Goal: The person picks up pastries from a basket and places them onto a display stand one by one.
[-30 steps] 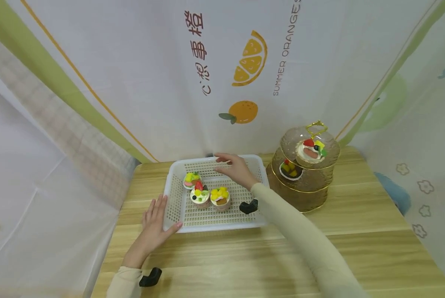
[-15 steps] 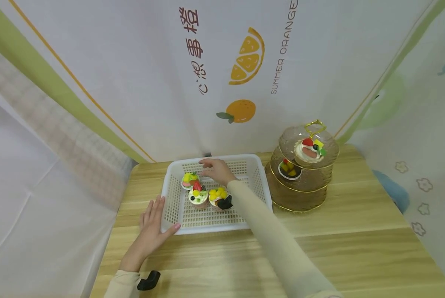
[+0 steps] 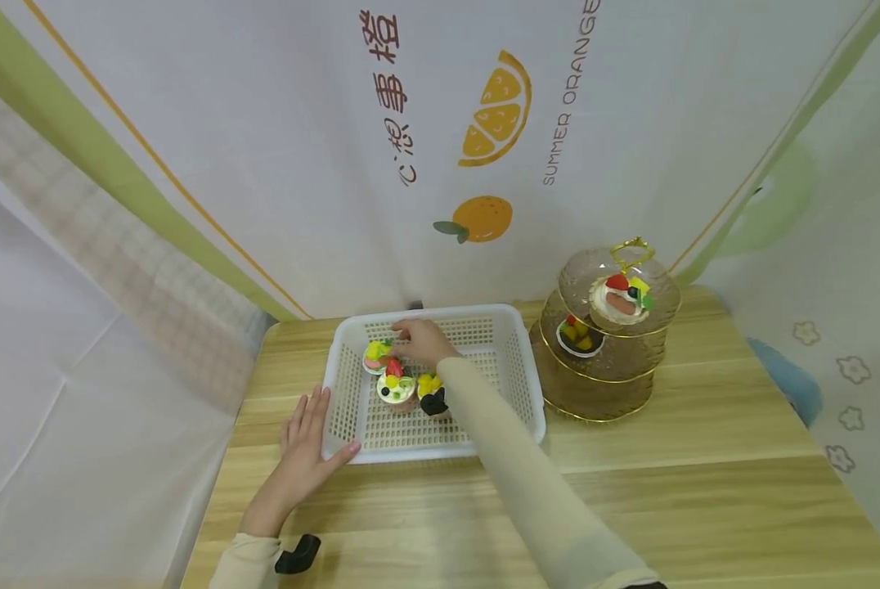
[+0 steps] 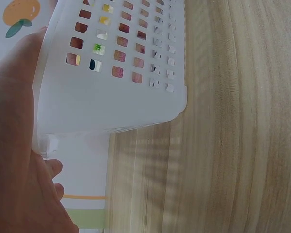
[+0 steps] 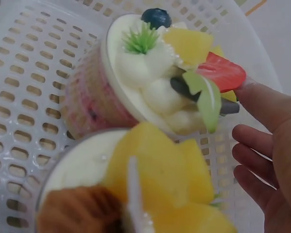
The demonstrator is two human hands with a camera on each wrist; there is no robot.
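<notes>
A white perforated plastic basket (image 3: 440, 454) holds three toy dessert cups toward its left side. The left hand (image 3: 303, 446) rests at its front left corner, fingers straight along the side and thumb on the front rim. Over the basket, the right hand (image 3: 424, 342) reaches its fingertips to the edge of the back cup (image 3: 376, 357), topped yellow and pink. The strawberry-topped cup (image 5: 131, 77) stands just in front of it. Partly behind the black wrist mount is the cup with yellow fruit pieces (image 5: 155, 170). In the right wrist view, the thumb passes behind the strawberry and the fingers are loosely bent.
Right of the basket stands a clear tiered stand (image 3: 602, 401) with gold rims. A cream tart (image 3: 619, 300) sits on its top tier, and a dark fruit tart (image 3: 580, 335) lower down. Printed curtains (image 3: 300, 164) hang behind the wooden table (image 3: 690, 491).
The right hand has moved left and down across the basket to the back cup. The left hand keeps its place at the corner.
</notes>
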